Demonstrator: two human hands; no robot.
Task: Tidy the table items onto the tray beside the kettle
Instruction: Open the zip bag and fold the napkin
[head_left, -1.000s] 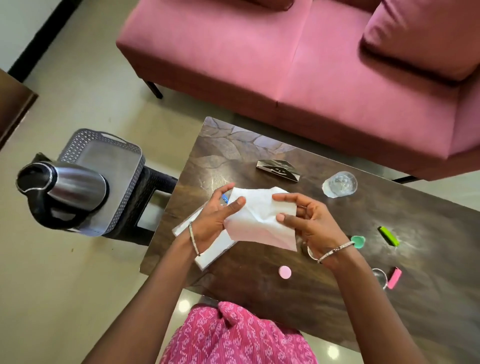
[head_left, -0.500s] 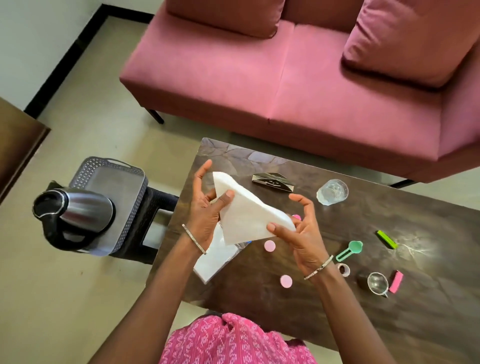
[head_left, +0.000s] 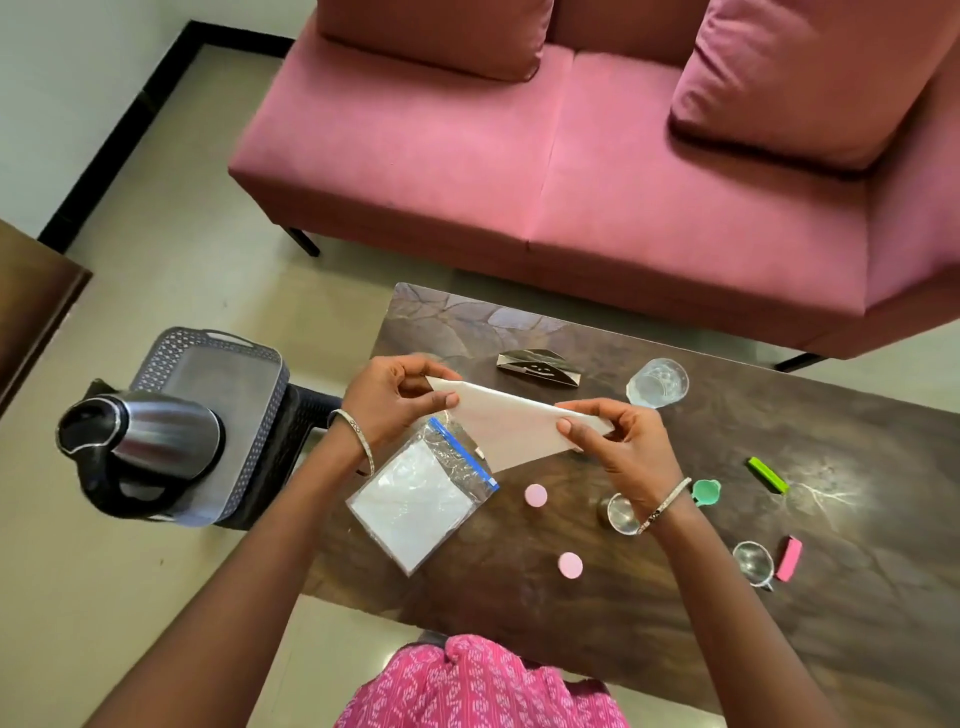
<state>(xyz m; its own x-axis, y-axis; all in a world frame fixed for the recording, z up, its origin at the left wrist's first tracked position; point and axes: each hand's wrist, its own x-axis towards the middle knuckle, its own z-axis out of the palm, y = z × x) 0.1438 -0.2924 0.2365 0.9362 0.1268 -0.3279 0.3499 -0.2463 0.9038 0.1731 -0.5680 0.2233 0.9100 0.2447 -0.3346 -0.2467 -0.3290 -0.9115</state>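
Nearest, a clear blue-sealed zip bag (head_left: 415, 504) lies on the dark wooden table (head_left: 675, 623). Just beyond, above the table, the left hand (head_left: 387, 400) and right hand (head_left: 623, 447) each pinch an end of the white folded paper napkin (head_left: 509, 421). It looks light, limp and tearable, best held by its edges. The grey perforated plastic tray (head_left: 161, 358) sits at nine o'clock.

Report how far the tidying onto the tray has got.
Done: nothing visible; the tray by the kettle shows no table items. In hand: the left hand and right hand pinch a white napkin above the table. Left: the zip bag, glass, metal holder, green clip and other small pieces lie on the table.
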